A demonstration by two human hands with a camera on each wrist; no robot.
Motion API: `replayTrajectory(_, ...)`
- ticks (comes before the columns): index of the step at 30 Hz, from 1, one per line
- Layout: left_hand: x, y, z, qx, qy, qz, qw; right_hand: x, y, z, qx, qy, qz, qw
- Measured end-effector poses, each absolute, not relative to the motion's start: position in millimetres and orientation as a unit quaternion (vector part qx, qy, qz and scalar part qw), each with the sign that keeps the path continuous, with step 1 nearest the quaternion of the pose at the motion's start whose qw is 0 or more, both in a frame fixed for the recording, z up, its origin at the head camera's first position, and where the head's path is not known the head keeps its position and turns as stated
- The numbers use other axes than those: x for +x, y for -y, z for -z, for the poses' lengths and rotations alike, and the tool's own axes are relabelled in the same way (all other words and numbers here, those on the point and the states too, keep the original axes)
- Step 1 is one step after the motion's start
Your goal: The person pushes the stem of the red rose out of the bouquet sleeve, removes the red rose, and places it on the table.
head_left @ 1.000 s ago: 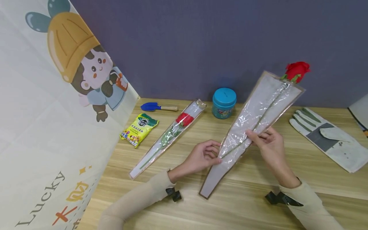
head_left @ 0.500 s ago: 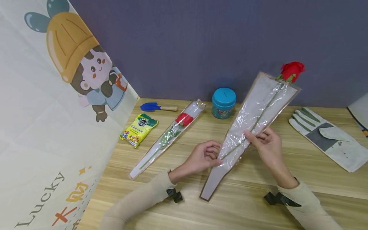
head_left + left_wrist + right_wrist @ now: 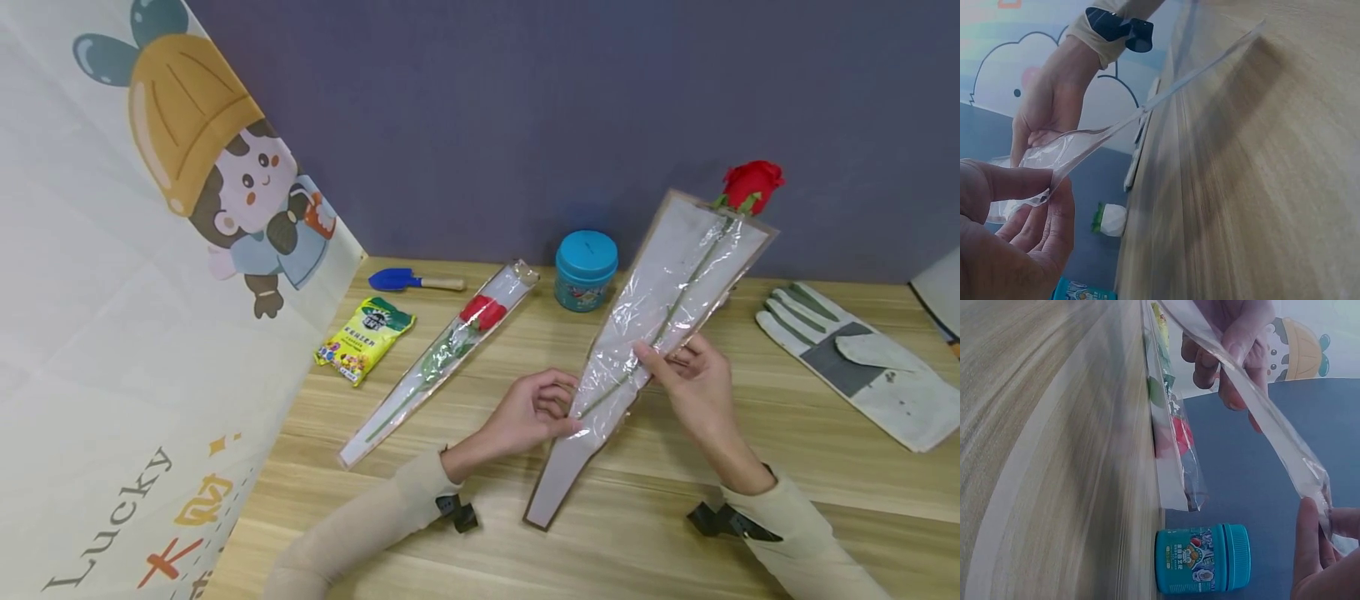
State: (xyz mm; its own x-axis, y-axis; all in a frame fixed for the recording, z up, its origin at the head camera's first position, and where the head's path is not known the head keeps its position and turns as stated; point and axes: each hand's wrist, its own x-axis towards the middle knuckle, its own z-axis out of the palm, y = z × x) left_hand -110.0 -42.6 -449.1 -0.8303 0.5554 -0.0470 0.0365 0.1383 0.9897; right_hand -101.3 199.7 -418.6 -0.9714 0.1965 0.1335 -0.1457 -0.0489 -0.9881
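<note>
The left hand is pinching the lower edge of the flower sleeve, and the right hand is pinching it higher. The sleeve's long axis is pointing toward 1 o'clock, with its tip resting on the table and the rose sticking out at the top.

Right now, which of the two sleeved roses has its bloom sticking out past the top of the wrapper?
The rose in the sleeve both hands hold: its bloom clears the open top. The other rose, lying on the table, sits wholly inside its wrapper.
</note>
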Motion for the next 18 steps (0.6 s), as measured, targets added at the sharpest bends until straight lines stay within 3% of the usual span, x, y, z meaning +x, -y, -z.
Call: replayTrajectory(18,-107.6,38.8,450.1,0.197,-0.706,-0.650,0.198,-97.1,-191.7,423.3,0.009,0.682,-0.725,0.096)
